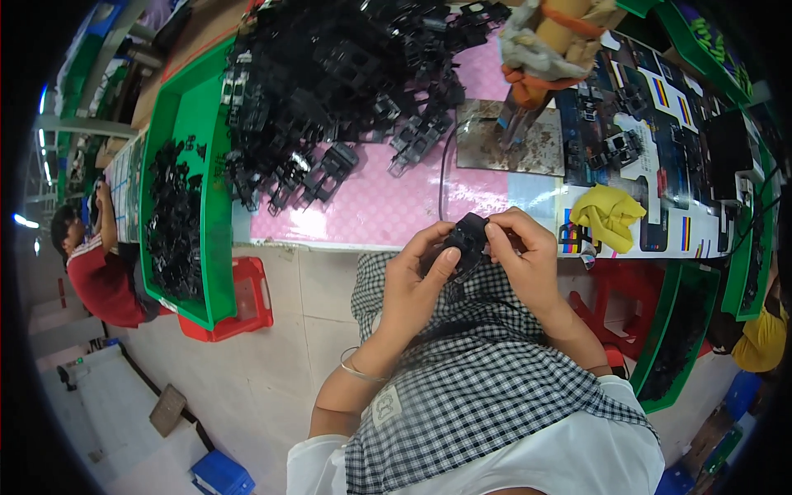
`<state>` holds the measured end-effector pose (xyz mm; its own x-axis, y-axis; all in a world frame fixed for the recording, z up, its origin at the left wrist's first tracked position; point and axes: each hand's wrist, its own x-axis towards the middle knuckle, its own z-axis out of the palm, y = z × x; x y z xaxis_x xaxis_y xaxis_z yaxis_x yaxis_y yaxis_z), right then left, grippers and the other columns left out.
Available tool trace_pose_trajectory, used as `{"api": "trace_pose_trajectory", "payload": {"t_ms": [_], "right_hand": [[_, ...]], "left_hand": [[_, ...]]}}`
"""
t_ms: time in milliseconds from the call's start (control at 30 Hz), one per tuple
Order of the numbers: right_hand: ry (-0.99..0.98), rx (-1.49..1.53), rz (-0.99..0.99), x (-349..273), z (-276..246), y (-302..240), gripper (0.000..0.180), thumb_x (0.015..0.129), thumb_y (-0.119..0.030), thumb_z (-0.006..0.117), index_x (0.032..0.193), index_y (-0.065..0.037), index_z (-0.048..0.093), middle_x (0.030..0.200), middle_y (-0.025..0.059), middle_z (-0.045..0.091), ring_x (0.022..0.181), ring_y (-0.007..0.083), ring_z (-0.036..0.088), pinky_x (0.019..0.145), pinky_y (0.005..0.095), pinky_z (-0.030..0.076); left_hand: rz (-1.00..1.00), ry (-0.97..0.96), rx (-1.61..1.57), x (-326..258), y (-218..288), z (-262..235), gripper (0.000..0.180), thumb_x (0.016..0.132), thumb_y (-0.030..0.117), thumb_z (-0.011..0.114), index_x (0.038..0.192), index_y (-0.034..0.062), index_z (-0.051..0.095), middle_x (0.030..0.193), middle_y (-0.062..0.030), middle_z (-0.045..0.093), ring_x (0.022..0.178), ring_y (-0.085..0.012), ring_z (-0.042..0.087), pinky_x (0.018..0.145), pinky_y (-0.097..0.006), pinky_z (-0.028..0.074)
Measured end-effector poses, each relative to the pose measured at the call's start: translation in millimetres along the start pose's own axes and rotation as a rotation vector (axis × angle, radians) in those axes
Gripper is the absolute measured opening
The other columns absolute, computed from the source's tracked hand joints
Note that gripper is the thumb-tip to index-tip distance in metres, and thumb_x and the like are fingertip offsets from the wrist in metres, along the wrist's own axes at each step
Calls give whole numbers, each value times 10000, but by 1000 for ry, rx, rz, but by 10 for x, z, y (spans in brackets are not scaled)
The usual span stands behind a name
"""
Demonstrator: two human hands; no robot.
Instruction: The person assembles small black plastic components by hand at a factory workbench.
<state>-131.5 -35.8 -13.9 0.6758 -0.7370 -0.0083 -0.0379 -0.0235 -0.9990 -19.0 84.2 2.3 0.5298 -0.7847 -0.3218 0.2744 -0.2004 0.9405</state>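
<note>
Between my two hands, just off the table's near edge and above my checked apron, is a small black moulded plastic part (470,235). My left hand (419,268) grips its left side, thumb in front and fingers curled behind. The fingers of my right hand (525,254) pinch its right edge. What the part looks like underneath is hidden by my fingers. Beyond my hands, a big heap of similar black plastic parts (330,74) covers the left and far side of the pink tabletop (388,202).
A green bin (216,272) of small black pieces stands left. Ahead on the right are a rusty metal plate (483,153) under a cloth-wrapped tool (553,49) and a yellow cloth (609,216). Red stools (256,301) flank me. A person in red (107,276) sits far left.
</note>
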Motion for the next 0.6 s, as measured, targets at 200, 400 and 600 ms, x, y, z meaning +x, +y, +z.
{"api": "trace_pose_trajectory", "payload": {"t_ms": [200, 400, 600], "right_hand": [[72, 44, 34, 153, -140, 109, 88, 863, -49, 575, 910, 19, 605, 752, 20, 580, 626, 60, 527, 534, 191, 415], [113, 174, 163, 285, -199, 65, 184, 929, -139, 514, 852, 4, 599, 605, -12, 528, 474, 31, 449, 434, 171, 360], [96, 273, 229, 398, -271, 81, 200, 925, -138, 516, 815, 12, 591, 596, 0, 533, 442, 39, 449, 399, 183, 356]], "left_hand": [[17, -61, 43, 316, 79, 112, 330, 891, 152, 587, 1162, -29, 530, 946, -39, 599, 819, -66, 538, 691, -194, 448], [20, -97, 181, 587, 156, 161, 326, 898, 188, 583, 1130, -40, 555, 838, -7, 592, 733, -51, 505, 616, -190, 419], [-24, -135, 166, 703, 243, 229, 328, 908, 201, 566, 1120, -49, 564, 820, -6, 583, 706, -52, 488, 599, -198, 416]]}}
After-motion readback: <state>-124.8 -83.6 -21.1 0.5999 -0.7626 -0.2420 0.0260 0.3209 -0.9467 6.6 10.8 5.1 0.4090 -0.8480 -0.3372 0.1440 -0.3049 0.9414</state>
